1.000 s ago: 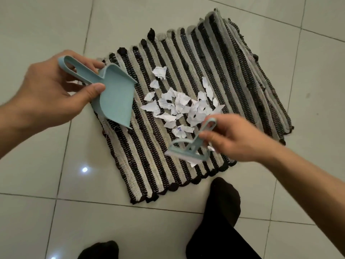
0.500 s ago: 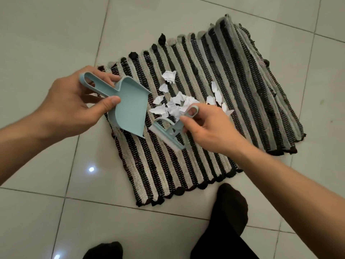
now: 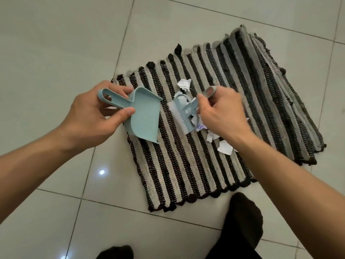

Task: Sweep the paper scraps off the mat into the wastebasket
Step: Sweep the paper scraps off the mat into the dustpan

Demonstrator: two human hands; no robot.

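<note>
My left hand (image 3: 93,116) grips the blue dustpan (image 3: 143,116) by its handle, tilted at the striped mat's (image 3: 186,165) left edge. Right hand (image 3: 222,113) pinches the small brush (image 3: 183,114), bristles just beside the pan. Paper scraps (image 3: 225,146) lie on the mat, mostly under my right hand

We see a floor (image 3: 56,43) of large pale glossy tiles, divided by thin grey grout lines (image 3: 123,37) that run slantwise across the view. A small bright spot of reflected light (image 3: 102,172) sits on one tile at lower left, and a fainter glint (image 3: 63,257) shows at the bottom edge. Near the bottom we see two feet in black socks: one foot (image 3: 242,215) stands on the tiles at lower right with a dark trouser leg (image 3: 233,249) below it, and the toe of the other foot (image 3: 115,252) only peeks in at the bottom edge.
</note>
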